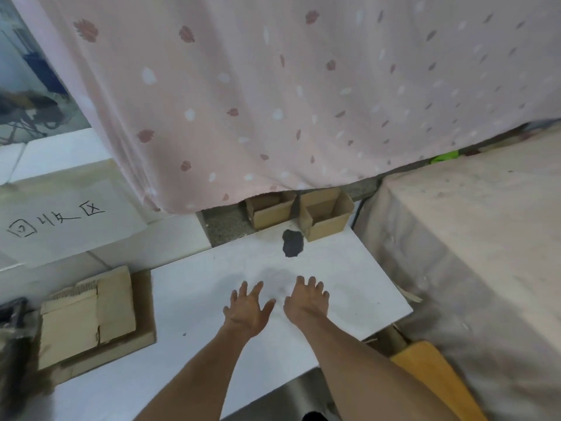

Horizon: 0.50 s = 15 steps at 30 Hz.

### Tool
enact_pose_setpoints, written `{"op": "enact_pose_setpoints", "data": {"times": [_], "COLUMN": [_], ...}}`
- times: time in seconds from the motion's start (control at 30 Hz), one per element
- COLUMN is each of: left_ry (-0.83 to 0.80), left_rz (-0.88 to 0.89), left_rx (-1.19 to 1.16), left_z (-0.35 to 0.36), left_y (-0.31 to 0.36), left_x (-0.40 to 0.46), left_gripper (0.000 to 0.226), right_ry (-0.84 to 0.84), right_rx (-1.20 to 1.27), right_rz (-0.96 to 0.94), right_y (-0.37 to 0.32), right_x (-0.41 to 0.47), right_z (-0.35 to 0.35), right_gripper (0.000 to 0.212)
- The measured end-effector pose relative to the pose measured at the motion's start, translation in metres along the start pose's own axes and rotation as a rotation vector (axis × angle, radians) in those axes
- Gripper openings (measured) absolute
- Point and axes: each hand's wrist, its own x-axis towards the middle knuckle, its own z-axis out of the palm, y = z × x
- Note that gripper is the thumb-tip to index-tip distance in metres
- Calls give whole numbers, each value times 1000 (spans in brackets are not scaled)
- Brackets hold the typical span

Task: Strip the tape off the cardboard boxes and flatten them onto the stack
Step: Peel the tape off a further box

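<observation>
Two open brown cardboard boxes stand at the far edge of the white table (212, 299): a left box (268, 211) partly under the pink curtain, and a right box (326, 214) beside it. A stack of flattened cardboard (88, 317) lies at the table's left side. My left hand (247, 308) and my right hand (305, 299) reach forward side by side over the middle of the table, fingers spread, holding nothing. Both hands are well short of the boxes.
A pink spotted curtain (273, 101) hangs behind the table. A dark grey patch (292, 243) marks the tabletop near the right box. A white sheet with handwritten characters (60, 220) sits at left. A cloth-covered surface (473, 238) lies right, and a yellow object (431, 372) lower right.
</observation>
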Motion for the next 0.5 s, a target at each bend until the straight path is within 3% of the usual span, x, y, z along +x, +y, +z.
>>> {"op": "enact_pose_setpoints", "data": {"times": [0.27, 0.5], "left_ry": [-55, -42], "left_rz": [56, -25], "left_rx": [3, -62], "left_z": [0, -25], "left_y": [51, 53], "left_x": [58, 101], "left_gripper": [70, 67], "right_ry": [12, 105], "right_rx": [-7, -23], "right_rz": [74, -14], "right_y": [21, 6], "right_x": [72, 157], "right_z": [-20, -56], "right_gripper": [78, 79]}}
